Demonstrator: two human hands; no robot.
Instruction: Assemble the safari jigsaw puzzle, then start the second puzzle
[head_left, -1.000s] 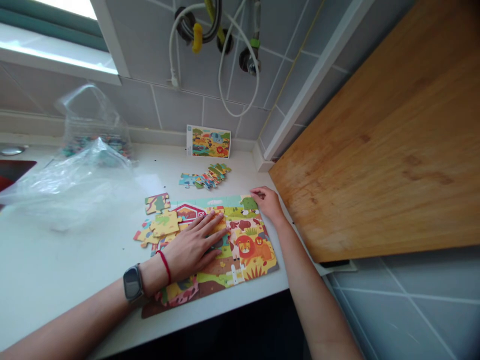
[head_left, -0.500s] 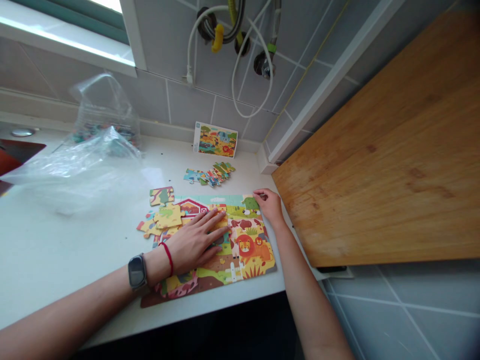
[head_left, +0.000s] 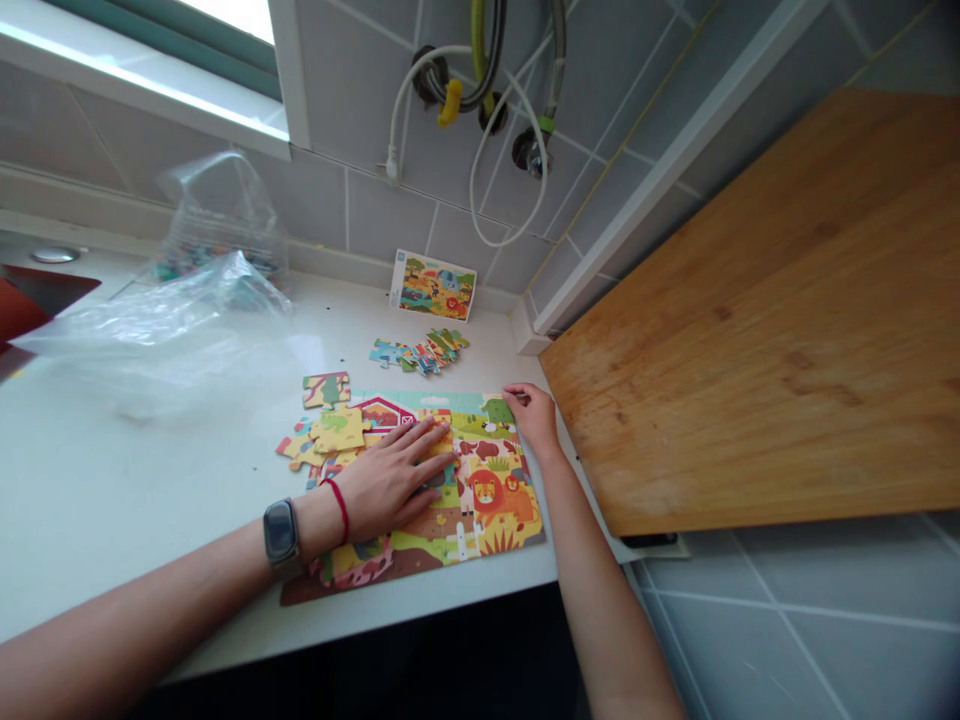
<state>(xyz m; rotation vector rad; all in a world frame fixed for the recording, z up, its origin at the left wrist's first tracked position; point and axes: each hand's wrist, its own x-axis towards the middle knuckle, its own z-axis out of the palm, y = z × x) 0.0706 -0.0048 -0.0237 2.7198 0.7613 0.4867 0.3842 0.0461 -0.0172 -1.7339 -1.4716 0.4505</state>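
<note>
A jigsaw puzzle (head_left: 487, 520) with farm and lion pictures lies joined on the white counter. My left hand (head_left: 394, 475) rests flat across its middle with spread fingers, hiding part of the picture. At the upper right corner my right hand (head_left: 531, 412) has its thumb and fingertips pinched on a corner puzzle piece (head_left: 496, 409) with a green shape. Several loose pieces, among them a yellow puzzle piece (head_left: 341, 430), lie over and beside the puzzle's left side. Behind it is an overlapping pile of puzzle pieces (head_left: 422, 352).
A picture card (head_left: 436, 286) leans against the tiled wall. Clear plastic bags (head_left: 225, 270), one with small colourful things inside, lie at the back left. A wooden board (head_left: 765, 340) stands to the right. Hoses and a white cable (head_left: 472, 160) hang above.
The whole view has shifted slightly. Both hands keep nearly the same places on the puzzle, the left flat and the right pinching at the corner.
</note>
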